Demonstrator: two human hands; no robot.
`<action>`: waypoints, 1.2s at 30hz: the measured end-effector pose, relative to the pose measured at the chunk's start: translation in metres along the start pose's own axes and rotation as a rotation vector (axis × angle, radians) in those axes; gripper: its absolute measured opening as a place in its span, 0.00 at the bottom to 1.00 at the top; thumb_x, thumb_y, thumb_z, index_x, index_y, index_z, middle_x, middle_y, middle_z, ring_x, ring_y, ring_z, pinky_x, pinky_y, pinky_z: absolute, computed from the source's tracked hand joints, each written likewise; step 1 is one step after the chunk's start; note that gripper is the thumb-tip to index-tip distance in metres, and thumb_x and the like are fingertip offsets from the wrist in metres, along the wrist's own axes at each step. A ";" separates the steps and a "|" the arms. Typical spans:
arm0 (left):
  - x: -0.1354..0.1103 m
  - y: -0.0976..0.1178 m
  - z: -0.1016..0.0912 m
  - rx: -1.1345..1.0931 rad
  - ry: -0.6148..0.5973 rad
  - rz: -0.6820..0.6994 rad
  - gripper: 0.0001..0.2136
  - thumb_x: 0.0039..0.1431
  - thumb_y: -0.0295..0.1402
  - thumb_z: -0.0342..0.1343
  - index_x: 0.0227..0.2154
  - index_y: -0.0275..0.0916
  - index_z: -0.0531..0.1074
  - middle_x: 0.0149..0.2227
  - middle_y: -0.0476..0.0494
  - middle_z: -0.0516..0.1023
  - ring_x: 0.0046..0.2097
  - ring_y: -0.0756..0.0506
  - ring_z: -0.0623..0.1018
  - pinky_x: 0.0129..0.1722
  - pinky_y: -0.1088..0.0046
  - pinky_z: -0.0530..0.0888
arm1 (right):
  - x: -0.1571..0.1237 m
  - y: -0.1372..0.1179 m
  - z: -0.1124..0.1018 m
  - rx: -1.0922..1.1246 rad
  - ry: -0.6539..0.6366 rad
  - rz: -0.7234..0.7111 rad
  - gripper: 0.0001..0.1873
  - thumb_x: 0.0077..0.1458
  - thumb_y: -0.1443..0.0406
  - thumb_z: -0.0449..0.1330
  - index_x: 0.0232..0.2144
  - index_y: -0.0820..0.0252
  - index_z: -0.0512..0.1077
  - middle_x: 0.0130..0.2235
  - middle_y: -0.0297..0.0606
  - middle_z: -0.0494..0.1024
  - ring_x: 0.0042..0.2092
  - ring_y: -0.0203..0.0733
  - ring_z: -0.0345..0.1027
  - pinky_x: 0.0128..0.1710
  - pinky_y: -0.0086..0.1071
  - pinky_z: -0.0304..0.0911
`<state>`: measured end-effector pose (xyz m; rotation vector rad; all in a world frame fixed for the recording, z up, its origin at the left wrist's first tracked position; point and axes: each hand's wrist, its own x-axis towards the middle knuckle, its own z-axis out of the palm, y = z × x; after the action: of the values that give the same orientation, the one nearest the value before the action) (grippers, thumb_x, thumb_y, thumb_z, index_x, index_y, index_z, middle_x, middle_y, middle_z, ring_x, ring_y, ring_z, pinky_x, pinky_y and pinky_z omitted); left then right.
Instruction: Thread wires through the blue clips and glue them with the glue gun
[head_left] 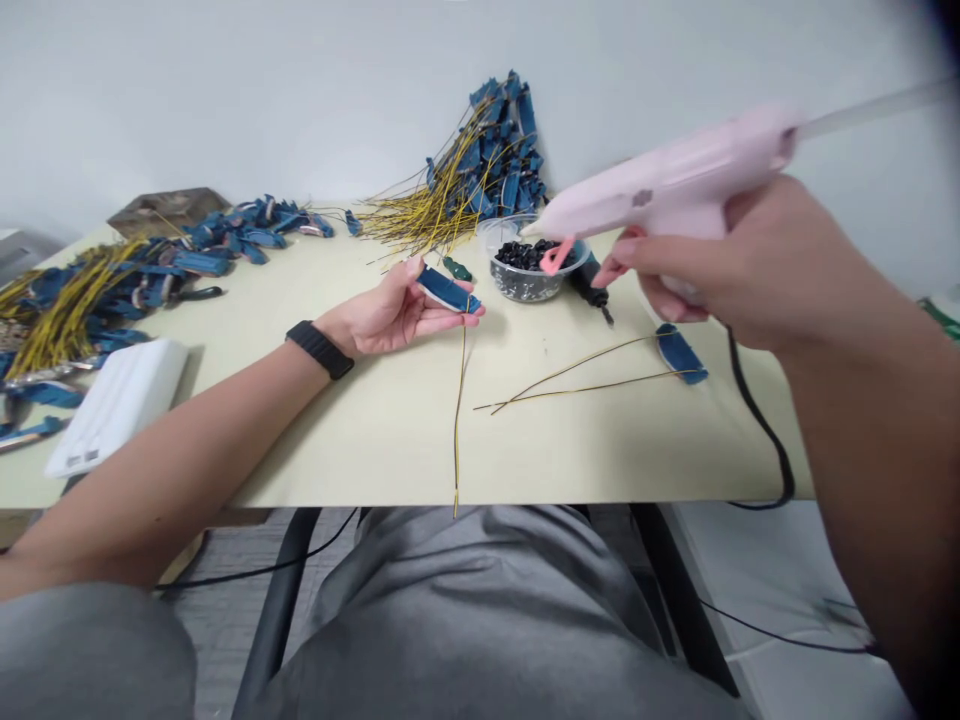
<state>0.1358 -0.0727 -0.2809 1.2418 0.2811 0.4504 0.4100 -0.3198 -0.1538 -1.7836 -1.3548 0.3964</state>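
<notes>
My left hand (397, 312) holds a small blue plastic piece (448, 289) between thumb and fingers above the table. A thin black-and-yellow wire (459, 400) hangs from it down past the table's front edge. My right hand (720, 250) grips a pale pink hot glue gun (660, 185) by its handle, raised above the table. Its nozzle points left, and a clear glue stick (877, 108) juts out of the back. Below the gun lies another blue piece (682, 355) with two wires stretching left. The gun's tip is apart from the held piece.
Behind the hands stands a clear round tub (525, 285) of small black parts, with a black tool (592, 285) beside it. Heaped blue pieces with yellow wires (495, 150) lean on the wall. More pieces (202, 262) lie left, near a white box-shaped device (120, 405). A black cord (757, 420) hangs at right.
</notes>
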 end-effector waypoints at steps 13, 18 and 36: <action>0.003 -0.001 0.001 0.000 -0.016 -0.096 0.34 0.87 0.61 0.63 0.58 0.27 0.89 0.55 0.24 0.97 0.63 0.30 0.96 0.77 0.58 0.85 | 0.011 0.013 0.030 0.123 -0.202 0.008 0.16 0.71 0.78 0.74 0.31 0.60 0.83 0.18 0.26 0.71 0.21 0.32 0.62 0.18 0.27 0.58; 0.002 -0.002 0.001 -0.015 0.029 -0.120 0.34 0.89 0.61 0.61 0.57 0.26 0.88 0.55 0.23 0.96 0.62 0.31 0.97 0.75 0.59 0.87 | 0.012 0.017 0.035 0.085 -0.231 -0.036 0.15 0.70 0.77 0.74 0.31 0.60 0.87 0.18 0.28 0.72 0.21 0.33 0.62 0.19 0.28 0.59; 0.006 -0.008 -0.006 0.037 -0.113 -0.088 0.34 0.87 0.64 0.62 0.57 0.31 0.88 0.60 0.26 0.96 0.65 0.34 0.96 0.76 0.63 0.85 | 0.006 0.000 0.040 0.018 -0.249 0.069 0.11 0.71 0.74 0.73 0.36 0.56 0.83 0.24 0.34 0.77 0.26 0.39 0.62 0.25 0.37 0.55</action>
<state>0.1399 -0.0668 -0.2897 1.2807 0.2473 0.2991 0.3851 -0.2973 -0.1763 -1.8154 -1.4562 0.6855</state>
